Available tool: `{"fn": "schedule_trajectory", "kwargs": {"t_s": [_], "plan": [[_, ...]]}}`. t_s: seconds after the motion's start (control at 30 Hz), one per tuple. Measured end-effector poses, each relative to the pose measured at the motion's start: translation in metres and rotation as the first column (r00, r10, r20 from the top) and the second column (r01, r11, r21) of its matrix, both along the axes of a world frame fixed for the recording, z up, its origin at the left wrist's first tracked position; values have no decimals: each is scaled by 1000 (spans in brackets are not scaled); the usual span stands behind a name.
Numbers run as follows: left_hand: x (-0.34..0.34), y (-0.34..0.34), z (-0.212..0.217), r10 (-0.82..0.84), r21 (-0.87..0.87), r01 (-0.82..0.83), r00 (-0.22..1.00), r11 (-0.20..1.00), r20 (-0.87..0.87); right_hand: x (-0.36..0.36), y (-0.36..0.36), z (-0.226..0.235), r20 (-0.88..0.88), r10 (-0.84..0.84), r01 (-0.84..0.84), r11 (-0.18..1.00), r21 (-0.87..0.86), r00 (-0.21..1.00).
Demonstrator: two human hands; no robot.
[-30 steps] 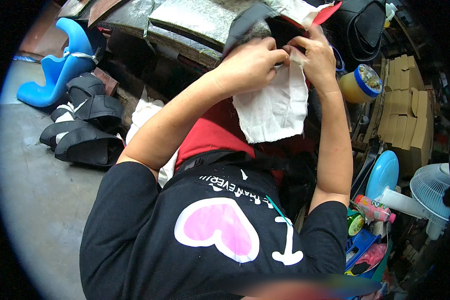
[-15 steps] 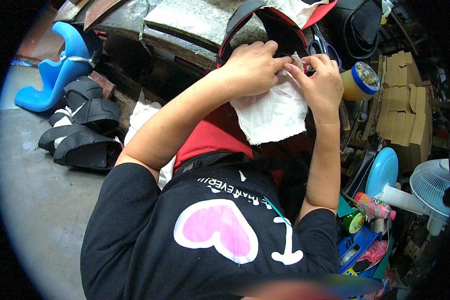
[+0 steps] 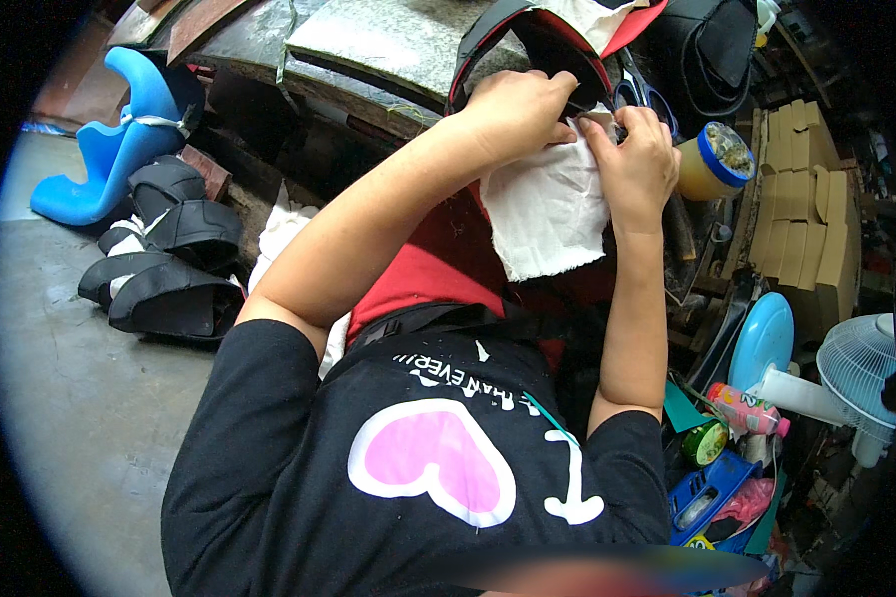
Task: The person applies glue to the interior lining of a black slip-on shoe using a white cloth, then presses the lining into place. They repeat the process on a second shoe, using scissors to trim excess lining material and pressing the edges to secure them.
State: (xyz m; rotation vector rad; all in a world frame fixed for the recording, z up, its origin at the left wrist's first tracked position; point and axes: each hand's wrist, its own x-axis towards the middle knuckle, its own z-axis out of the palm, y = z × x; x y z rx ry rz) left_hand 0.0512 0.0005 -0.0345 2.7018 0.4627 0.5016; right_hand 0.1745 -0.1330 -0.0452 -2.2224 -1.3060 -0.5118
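A white cloth piece point(image 3: 550, 214) with frayed edges hangs below my two hands. My right hand point(image 3: 635, 164) pinches its upper right edge between thumb and fingers. At its upper left edge, my left hand point(image 3: 521, 111) is closed, thumb on the cloth and fingers bent toward the curved black piece. That black piece with red edging point(image 3: 560, 50) arches just beyond my hands, against the stone slab; its lower part is hidden behind my fingers. Scissors with dark blue handles point(image 3: 645, 98) lie right behind my right hand.
A jar with a blue rim point(image 3: 715, 164) stands right of my right hand. The stone slab point(image 3: 373, 50) lies ahead. Stacked black pieces point(image 3: 174, 254) and a blue foot-shaped form point(image 3: 105, 149) are at left. Cardboard boxes point(image 3: 801, 219) and a fan point(image 3: 856, 368) stand at right.
My left hand has shifted up and slightly right, its fingers raised farther from the cloth. The cloth's lower edge has swung a little right and narrowed.
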Motion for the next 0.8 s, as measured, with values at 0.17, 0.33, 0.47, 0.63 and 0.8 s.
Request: {"fn": "schedule_trajectory", "kwargs": {"t_s": [0.17,0.33,0.47,0.63,0.8], "plan": [[-3,2,-1,-31,27,29,995,999,96,3,4,-5,-242,85,-48,987,156,967],[16,11,5,-51,155,50,999,987,4,1,7,-12,-346,207,-132,964,229,915],[27,8,5,-30,275,8,997,961,77,2,10,-15,-225,243,-158,927,341,943],[32,5,1,-6,254,6,1000,967,-1,28,2,-5,-224,204,-174,974,147,953],[34,5,-3,-14,340,-24,994,940,109,34,-1,-1,-378,182,-137,980,143,908]]}}
